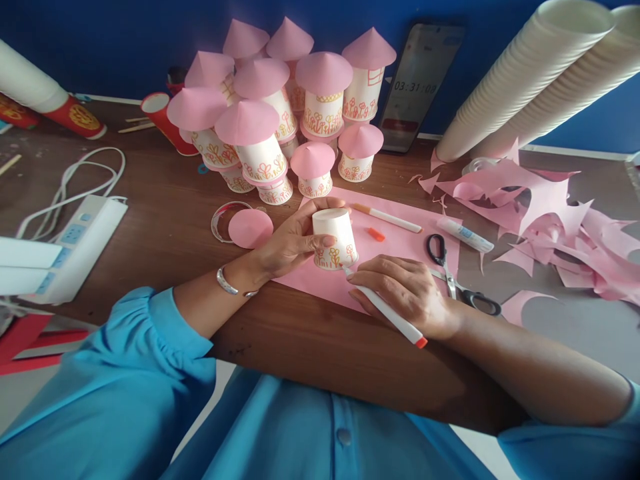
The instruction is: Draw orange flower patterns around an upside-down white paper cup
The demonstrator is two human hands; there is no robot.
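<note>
Grasping the upturned cup [336, 228] in the left hand's [295, 237] grip, above the pink sheet [407, 250]; pinching a marker [393, 318] in the right hand's [407, 290] grip, with its tip near the cup's rim. Already flowered low down; bare above and without a roof. Seems only partly finished compared with the cone-topped cups [283, 110] further back on the table [160, 180]. Near a loose pink cone [251, 229].

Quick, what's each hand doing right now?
Left hand: closed around the paper cup, holding it upside down.
Right hand: closed on a marker, its tip at the cup's drawings.
</note>
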